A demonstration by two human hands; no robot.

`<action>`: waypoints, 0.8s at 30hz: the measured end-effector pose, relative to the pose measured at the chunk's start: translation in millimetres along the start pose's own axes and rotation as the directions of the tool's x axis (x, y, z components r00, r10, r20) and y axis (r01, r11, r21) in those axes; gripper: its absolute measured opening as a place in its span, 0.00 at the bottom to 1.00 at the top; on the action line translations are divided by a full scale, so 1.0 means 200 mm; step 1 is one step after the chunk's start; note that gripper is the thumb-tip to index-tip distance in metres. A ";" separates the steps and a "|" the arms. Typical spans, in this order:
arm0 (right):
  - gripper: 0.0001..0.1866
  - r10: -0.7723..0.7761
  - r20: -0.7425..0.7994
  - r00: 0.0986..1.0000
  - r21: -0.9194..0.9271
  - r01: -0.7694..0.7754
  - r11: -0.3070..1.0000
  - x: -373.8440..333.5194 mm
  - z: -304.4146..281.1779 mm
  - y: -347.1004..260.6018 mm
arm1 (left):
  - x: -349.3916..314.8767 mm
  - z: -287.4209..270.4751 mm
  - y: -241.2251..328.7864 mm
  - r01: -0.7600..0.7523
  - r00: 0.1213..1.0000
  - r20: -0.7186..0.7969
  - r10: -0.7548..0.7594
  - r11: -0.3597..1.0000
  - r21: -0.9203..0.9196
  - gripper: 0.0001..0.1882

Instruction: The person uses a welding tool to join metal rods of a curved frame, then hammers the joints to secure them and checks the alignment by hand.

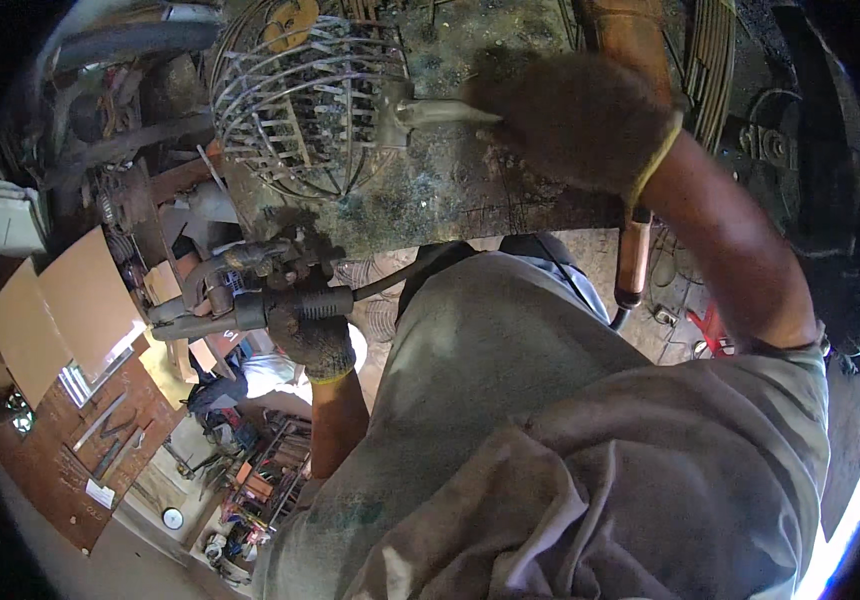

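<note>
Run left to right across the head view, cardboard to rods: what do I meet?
Flat tan cardboard sheets → rounded grey cage of metal bars → grey metal hammer → right grip in a dark knit glove → bundle of long, thin brown metal rods.

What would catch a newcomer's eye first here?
Probably the rounded cage of metal bars at the top, left of centre, on the worn workbench. Just right of it, the gloved right hand grips a hammer, its head at the cage's edge. Lower left, the gloved left hand holds a dark tool with a cable.
</note>
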State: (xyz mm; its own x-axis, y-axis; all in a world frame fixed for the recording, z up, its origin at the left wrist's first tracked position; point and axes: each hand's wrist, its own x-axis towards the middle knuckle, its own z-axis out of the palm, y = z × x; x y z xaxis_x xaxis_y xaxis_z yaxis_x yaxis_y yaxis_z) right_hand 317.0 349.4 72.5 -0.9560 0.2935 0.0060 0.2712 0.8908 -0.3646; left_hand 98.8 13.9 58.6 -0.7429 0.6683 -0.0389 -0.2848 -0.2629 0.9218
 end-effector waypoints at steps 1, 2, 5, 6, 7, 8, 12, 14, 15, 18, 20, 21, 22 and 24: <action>0.15 0.021 0.014 1.000 0.016 -0.021 1.000 0.00 -0.01 -0.04 | -0.01 0.00 0.01 0.011 1.000 -0.014 -0.012 1.000 -0.027 0.26; 0.14 0.043 0.029 0.999 0.032 -0.044 0.999 -0.01 -0.02 -0.08 | -0.03 0.00 0.02 0.077 0.997 0.004 -0.077 0.995 -0.062 0.25; 0.15 -0.052 0.053 0.997 0.044 0.050 0.998 -0.06 -0.06 -0.15 | -0.07 0.01 0.06 0.158 0.987 0.001 -0.159 0.981 -0.115 0.24; 0.15 -0.042 0.065 0.997 0.047 0.039 0.998 -0.07 -0.05 -0.16 | -0.06 -0.03 0.04 0.123 0.991 -0.038 -0.128 0.987 -0.099 0.24; 0.15 -0.032 0.076 0.997 0.050 0.028 0.998 -0.08 -0.03 -0.17 | -0.06 -0.06 0.03 0.089 0.993 -0.076 -0.095 0.993 -0.081 0.24; 0.15 -0.002 0.099 0.995 0.076 -0.006 0.997 -0.07 -0.04 -0.16 | -0.07 -0.08 0.03 0.084 0.993 -0.072 -0.089 0.994 -0.074 0.24; 0.16 0.133 0.162 0.978 0.141 -0.156 0.978 -0.01 -0.11 -0.12 | -0.08 -0.09 0.04 0.100 0.989 -0.100 -0.107 0.992 -0.074 0.26; 0.17 0.157 0.076 0.985 0.043 -0.160 0.986 -0.02 -0.05 -0.13 | -0.09 -0.10 0.04 0.091 0.990 -0.104 -0.096 0.995 -0.052 0.27; 0.18 0.115 0.054 0.992 0.062 -0.119 0.991 -0.04 -0.04 -0.14 | -0.09 -0.08 0.04 0.062 0.993 -0.098 -0.064 0.998 -0.020 0.27; 0.20 0.061 0.094 0.994 0.096 -0.070 0.993 -0.09 -0.06 -0.18 | -0.10 -0.10 0.05 0.059 0.996 -0.061 -0.058 0.998 0.008 0.28; 0.21 0.104 0.268 0.958 0.082 -0.130 0.988 -0.10 -0.15 -0.26 | -0.12 -0.11 0.06 0.056 0.997 -0.052 -0.057 0.998 -0.034 0.26; 0.21 0.114 0.203 0.972 0.126 -0.142 0.982 -0.13 -0.16 -0.29 | -0.13 -0.07 0.06 0.035 0.998 -0.058 -0.039 0.997 -0.074 0.25; 0.21 0.122 0.136 0.983 0.171 -0.145 0.975 -0.18 -0.18 -0.30 | -0.14 -0.05 0.07 0.009 0.998 -0.066 -0.017 0.994 -0.113 0.23; 0.22 0.240 0.069 0.968 0.181 -0.249 0.951 -0.24 -0.18 -0.28 | -0.15 -0.11 0.07 -0.001 0.999 -0.046 0.000 1.000 -0.020 0.25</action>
State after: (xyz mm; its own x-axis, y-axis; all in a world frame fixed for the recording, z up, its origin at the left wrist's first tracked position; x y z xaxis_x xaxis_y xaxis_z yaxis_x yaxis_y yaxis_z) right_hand 351.8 298.1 126.0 -0.8682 0.4741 -0.1465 0.4758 0.7117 -0.5168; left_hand 104.0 -24.8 65.3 -0.7701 0.6354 -0.0566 -0.2961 -0.2775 0.9140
